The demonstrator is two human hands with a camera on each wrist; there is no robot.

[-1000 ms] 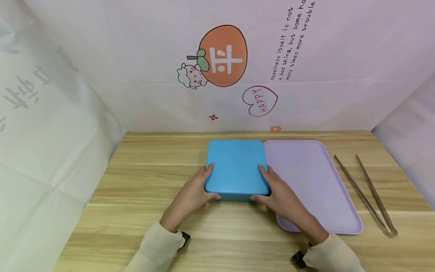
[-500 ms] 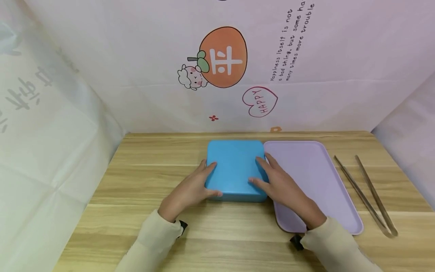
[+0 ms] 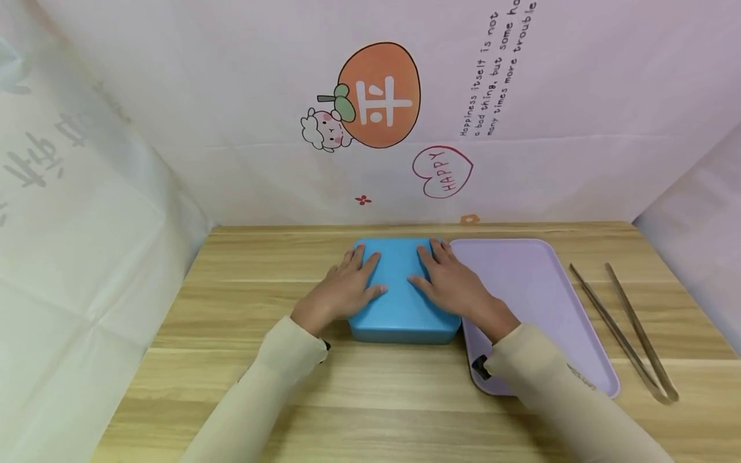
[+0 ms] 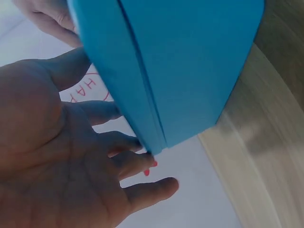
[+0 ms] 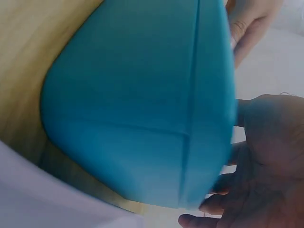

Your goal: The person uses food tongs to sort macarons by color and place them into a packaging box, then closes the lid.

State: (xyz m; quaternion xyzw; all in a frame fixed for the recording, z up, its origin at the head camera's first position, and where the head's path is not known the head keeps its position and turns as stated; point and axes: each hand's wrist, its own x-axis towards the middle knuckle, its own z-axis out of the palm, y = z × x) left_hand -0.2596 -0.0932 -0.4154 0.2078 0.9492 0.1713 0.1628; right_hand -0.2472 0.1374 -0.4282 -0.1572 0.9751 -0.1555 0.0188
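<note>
A square blue box (image 3: 399,315) with rounded corners lies on the wooden table, its lid seam showing as a dark line in both wrist views. Across the left part of its top rests my left hand (image 3: 346,286), fingers spread and fairly straight. My right hand (image 3: 453,281) lies on the right part of the lid, also with outstretched fingers. From below, the left wrist view shows the left palm (image 4: 61,142) beside the lid edge, fingertips right at it. The right palm (image 5: 275,152) appears likewise in the right wrist view.
Right beside the box lies a flat lilac tray (image 3: 544,308), partly under my right forearm. Metal tongs (image 3: 637,334) rest on the table (image 3: 231,360) farther right. A printed cloth (image 3: 260,128) hangs behind the table's back edge, with more cloth at both sides.
Both hands have let go of the box's sides and front edge and moved up and forward onto its lid, fingers spreading. The box stays in place.
</note>
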